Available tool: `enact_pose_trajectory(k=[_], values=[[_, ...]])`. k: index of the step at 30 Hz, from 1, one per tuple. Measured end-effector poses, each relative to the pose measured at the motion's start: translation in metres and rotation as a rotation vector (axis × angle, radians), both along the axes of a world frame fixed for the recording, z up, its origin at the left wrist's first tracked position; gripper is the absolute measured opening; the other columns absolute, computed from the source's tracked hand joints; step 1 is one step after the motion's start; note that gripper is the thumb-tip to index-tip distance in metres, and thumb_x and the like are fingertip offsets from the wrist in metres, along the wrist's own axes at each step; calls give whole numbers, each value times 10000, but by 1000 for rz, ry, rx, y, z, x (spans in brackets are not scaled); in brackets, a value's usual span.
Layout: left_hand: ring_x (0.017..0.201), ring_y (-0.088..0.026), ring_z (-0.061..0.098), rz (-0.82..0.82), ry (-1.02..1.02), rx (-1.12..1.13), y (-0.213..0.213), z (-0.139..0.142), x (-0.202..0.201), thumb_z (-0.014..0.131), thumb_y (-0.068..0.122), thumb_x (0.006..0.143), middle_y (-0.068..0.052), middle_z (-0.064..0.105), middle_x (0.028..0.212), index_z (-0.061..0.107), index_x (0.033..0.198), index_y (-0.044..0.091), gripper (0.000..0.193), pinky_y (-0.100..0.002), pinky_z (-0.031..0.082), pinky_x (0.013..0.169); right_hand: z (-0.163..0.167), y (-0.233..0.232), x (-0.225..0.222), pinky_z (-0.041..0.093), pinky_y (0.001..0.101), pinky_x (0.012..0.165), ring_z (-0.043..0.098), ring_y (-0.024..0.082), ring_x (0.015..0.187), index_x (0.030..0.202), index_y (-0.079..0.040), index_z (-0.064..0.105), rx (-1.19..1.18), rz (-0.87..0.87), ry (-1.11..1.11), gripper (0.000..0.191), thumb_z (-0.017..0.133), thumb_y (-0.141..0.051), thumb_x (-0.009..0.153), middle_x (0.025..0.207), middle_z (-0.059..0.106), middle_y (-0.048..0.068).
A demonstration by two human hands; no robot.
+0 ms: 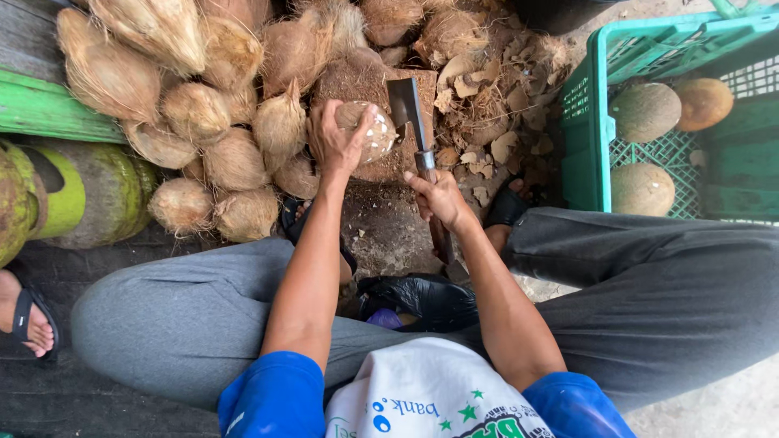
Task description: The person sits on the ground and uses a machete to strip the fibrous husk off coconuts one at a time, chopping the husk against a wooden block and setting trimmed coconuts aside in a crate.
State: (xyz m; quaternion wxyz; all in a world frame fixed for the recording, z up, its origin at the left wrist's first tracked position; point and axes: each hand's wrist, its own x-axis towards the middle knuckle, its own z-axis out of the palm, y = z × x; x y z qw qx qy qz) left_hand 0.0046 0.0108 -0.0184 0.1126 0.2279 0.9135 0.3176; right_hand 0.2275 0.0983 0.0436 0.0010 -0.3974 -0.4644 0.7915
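Observation:
My left hand (334,143) grips a partly peeled coconut (372,132) and steadies it on a brown wooden chopping block (359,81). My right hand (442,199) holds the handle of a cleaver (407,109), whose dark blade stands just right of the coconut, touching or nearly touching its side. Both forearms reach forward between my knees in grey trousers.
A pile of several husked brown coconuts (203,113) lies at left. Husk chips (487,105) litter the ground beyond the block. A green plastic crate (596,113) at right holds three peeled coconuts (645,111). A green gas cylinder (49,199) and another person's sandalled foot (28,320) are far left. A black bag (422,296) sits by my lap.

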Motion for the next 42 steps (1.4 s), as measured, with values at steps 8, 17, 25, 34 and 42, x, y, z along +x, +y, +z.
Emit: enact_pose_trajectory(k=[8,17,25,34,42], values=[[1262,-353,486,-310,47,-183,4,34,-3,892,579,668,-160,532,1374,554,1385,163,896,-613,375,1002,-11,13,-11,398,318,398,443,115,410,727,-134,562,344,27,-139,342,691,-360,950,543,507,-9],[1204,-277,625,252,-394,432,-15,73,-16,893,391,566,-113,515,1377,481,1363,142,931,-520,540,941,-26,-5,-18,421,334,457,497,122,473,764,-92,600,413,38,-197,363,693,-393,945,590,547,11],[1127,-289,727,-329,-328,708,98,122,50,888,560,713,-174,619,1283,538,1350,100,859,-464,641,860,-26,-10,-23,467,336,438,520,156,465,784,-89,578,151,29,-293,351,709,-370,949,616,571,40],[1208,-347,528,-1150,109,326,273,114,257,959,534,482,-161,477,1311,502,1376,123,1085,-545,534,888,-39,-27,-38,373,385,534,459,167,582,671,-83,525,328,-55,-190,444,798,-365,881,600,496,27],[1320,-402,445,-1414,140,-330,285,61,333,933,400,518,-133,467,1382,483,1381,199,994,-590,470,988,-24,-35,-36,441,387,558,500,166,547,682,-78,546,217,-15,-187,462,734,-436,905,568,515,28]])
